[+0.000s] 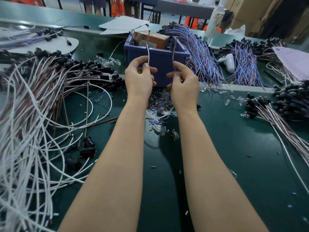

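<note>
White insulation first: the left hand (pixel 138 77) pinches a white wire (pixel 148 54) btw thumb and fingers (pixel 147 66), and the wire stands nearly upright, its free end well above the knuckles. The right hand (pixel 184 82) pinches a brown wire (pixel 173 54) the same way, w/ one finger stretched toward the left hand; that wire also runs up, slightly bowed. So both long axes are approx. vertical and side by side, apart, one per hand, each wire nearest its own hand. We judge the next move turns on closing that gap btw the two upper ends.

The lower fingers are hidden behind the palms, so we can't tell whether the wires join there, e.g. at a socket. Just beyond the fingers stands a blue bin (pixel 160 64) w/ a cardboard box (pixel 153 39) inside. Under the wrists, on the green tabletop (pixel 217 148), lie cut sleeve bits (pixel 158 104) and clear bulbs (pixel 160 129). Left of the hands spreads a pile of white leads (pixel 33 131); to the right, blue-violet leads (pixel 200 56), tips too small to make out.
</note>
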{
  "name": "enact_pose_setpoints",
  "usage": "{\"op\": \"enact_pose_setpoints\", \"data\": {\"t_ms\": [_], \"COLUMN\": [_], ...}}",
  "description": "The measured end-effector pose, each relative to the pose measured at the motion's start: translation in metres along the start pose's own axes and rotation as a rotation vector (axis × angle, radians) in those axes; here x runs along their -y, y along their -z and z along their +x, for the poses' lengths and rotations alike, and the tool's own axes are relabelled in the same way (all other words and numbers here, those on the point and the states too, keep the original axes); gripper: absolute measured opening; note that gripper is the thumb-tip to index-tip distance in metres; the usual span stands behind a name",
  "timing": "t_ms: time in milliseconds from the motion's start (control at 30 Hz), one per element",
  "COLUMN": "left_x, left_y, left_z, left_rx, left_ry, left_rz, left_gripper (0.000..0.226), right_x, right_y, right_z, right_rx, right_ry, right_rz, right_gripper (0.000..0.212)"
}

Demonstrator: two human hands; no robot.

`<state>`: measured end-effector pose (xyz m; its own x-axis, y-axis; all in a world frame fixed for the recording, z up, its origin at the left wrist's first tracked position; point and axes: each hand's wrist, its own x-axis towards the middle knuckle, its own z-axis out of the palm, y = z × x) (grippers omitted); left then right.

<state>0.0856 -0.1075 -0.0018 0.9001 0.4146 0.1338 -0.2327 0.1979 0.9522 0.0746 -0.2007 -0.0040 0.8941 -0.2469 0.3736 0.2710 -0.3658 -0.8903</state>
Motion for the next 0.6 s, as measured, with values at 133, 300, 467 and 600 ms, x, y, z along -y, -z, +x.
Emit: {"op": "enact_pose_setpoints", "data": {"t_ms": [133,300,467,600], "left_x": [0.0001,0.0003,0.0009,0.0009], "left_y": [-0.0010,0.0000,-0.0001,0.0006], "left_z": [-0.0008,0.0006,0.0008,0.0006], "left_rx": [0.013,-0.009,0.001,0.007], "left_ry": [0.003,0.007,0.007,0.003], "left_rz": [-0.001,-0.023,-0.013,-0.008], "left_gripper": [0.018,0.018,0.018,0.018], "right_x": [-0.0004,-0.0013,-0.0015,-0.0021], "right_y": [-0.0009,-0.0021,-0.0016,-0.0014], "right_z": [0.0004,0.0017,0.0016,0.0017], "right_rx": [0.002,-0.011,0.000,-0.001], "right_ry": [0.003,-0.006,0.002,-0.008], "right_rz": [0.005,0.031,0.019,0.028], "right_gripper": [0.034,0.034,0.033,0.034]}}
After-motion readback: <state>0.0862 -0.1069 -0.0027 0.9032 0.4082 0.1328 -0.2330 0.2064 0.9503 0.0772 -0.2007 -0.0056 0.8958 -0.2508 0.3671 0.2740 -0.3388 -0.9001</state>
